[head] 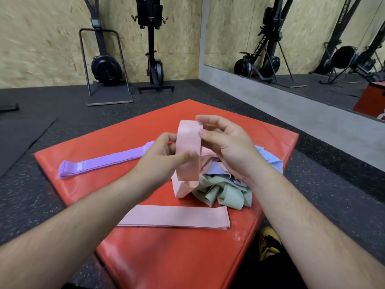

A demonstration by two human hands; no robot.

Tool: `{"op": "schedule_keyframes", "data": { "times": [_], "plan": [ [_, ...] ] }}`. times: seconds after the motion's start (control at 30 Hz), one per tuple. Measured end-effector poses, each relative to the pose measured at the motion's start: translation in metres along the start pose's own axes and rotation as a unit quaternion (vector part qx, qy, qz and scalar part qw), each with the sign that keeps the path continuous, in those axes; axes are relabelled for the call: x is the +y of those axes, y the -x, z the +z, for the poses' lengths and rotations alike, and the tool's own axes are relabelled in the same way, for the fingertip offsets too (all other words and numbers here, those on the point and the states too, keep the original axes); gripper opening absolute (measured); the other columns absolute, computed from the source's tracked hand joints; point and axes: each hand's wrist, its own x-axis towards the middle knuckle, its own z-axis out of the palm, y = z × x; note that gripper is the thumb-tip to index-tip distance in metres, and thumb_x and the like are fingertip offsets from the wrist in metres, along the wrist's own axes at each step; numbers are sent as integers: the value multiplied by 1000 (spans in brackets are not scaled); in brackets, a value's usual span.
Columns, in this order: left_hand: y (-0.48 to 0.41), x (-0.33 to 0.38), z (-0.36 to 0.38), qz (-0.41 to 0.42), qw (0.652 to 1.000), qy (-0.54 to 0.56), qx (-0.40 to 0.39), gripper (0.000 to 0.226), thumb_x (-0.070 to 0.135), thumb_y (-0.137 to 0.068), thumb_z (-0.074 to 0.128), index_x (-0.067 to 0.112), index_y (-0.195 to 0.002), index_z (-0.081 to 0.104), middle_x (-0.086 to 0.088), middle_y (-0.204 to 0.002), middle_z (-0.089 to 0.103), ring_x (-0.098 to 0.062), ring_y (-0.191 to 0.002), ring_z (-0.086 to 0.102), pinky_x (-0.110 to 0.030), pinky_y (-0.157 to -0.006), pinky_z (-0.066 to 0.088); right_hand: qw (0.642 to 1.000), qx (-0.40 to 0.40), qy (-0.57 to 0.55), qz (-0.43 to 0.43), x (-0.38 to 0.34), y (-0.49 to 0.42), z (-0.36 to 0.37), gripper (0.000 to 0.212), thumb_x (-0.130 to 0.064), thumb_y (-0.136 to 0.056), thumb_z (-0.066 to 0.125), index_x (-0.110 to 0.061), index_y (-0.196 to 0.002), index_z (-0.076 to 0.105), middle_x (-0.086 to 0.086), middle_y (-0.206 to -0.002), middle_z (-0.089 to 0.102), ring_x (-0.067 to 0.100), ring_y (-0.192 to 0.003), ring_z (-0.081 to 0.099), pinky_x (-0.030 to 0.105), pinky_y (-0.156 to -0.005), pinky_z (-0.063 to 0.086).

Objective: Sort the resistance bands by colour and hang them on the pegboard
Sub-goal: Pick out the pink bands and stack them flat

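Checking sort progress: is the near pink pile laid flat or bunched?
Flat: the pink pile lies as a straight strip on the mat, with layered edges showing at its right end.

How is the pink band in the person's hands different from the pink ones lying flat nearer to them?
The held pink band is lifted, gripped by the left hand and pinched by the right hand; the pink pile lies untouched on the red mat. The held band loops upright; the pile is flat and stacked. Both are pale pink.
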Motion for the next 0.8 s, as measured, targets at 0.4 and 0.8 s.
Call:
{"op": "schedule_keyframes", "data": {
  "times": [0.4,0.8],
  "plan": [
    [25,17,-46,4,952,-306,9,24,6,-86,56,22,-101,46,-7,-83,55,-26,-37,48,-30,-32,38,768,64,564,-295,24,9,22,7,-18,-86,67,-14,-91,72,0,-98,49,20,-97,47,28,-83,39],
    [32,-3,-118,-119,973,-191,-43,9,16,-94,63,12,-92,70,-1,-82,66,-11,-77,61,-44,-88,55,922,-13,384,55,26,21,9,15,-38,-98,58,-24,-100,61,-10,-69,60,6,-61,56,26,-62,49]
  ]
}}
